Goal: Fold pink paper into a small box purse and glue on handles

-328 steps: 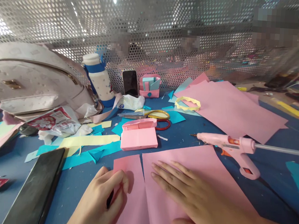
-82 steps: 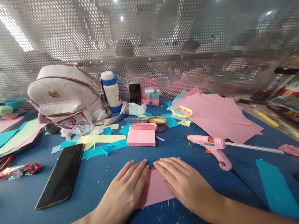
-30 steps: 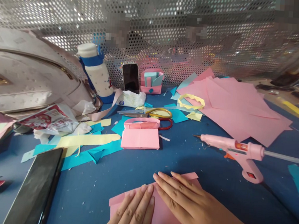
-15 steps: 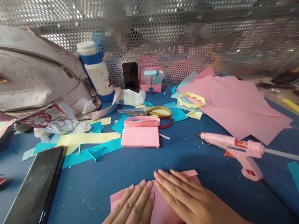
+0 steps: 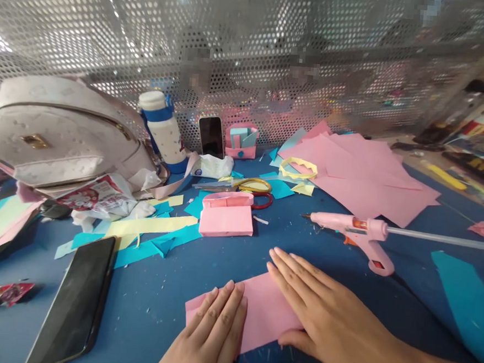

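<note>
A pink sheet of paper [image 5: 263, 310] lies flat on the blue table [image 5: 154, 313] in front of me. My left hand [image 5: 215, 329] rests on its left part, fingers straight and lying flat. Across its right end lies my right hand [image 5: 316, 303], fingers stretched out and the thumb at the near edge. Both hands cover the ends of the sheet. Just beyond them stands a small folded pink paper box [image 5: 226, 220] with a strap-like band on top. A pink glue gun [image 5: 358, 228] lies to the right, its nozzle pointing left.
Scissors [image 5: 258, 185] lie behind the box, among blue and yellow paper scraps [image 5: 151, 226]. A black phone [image 5: 74, 297] is at left. Farther back are a backpack [image 5: 62, 141], a bottle [image 5: 166, 135], an upright phone [image 5: 212, 136] and pink sheets [image 5: 363, 168].
My right hand has slid outward to the right end of the sheet. The folded flap along the far edge no longer shows. The camera view has shifted a little.
</note>
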The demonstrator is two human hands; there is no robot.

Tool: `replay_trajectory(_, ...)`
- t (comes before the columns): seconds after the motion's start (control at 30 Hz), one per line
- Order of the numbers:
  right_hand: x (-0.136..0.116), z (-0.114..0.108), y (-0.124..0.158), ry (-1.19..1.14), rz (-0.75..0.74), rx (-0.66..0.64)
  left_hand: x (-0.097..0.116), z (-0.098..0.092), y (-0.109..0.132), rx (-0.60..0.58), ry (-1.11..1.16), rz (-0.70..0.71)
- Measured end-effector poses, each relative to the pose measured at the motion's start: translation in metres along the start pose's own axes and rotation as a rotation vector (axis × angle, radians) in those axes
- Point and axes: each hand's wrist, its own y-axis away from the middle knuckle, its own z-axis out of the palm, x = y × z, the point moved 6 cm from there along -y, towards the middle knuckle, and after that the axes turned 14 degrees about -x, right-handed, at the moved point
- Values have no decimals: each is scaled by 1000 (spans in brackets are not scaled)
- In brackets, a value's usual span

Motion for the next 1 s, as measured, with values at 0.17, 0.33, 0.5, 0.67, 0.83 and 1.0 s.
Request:
replay_trajectory(0.17,16,5,20,55,69,20,1,-2,1,30,83,-17)
replay_trajectory(0.33,25,5,35,71,120,-11,4,-5,1,18,128,-22)
replay_trajectory(0.5,20,-7,24,-33,44,-81,6,-5,3,0,176,0)
replay_trajectory(0.67,16,-15,2,-259,-146,-323,6,-5,4,-23,211,-13)
replay_trajectory(0.83,23,-22,-20,-428,-206,-429,6,-9,1,-20,179,-12)
replay_trajectory(1.0,16,-23,-39,-441,-323,-415,8,-12,4,53,102,-6)
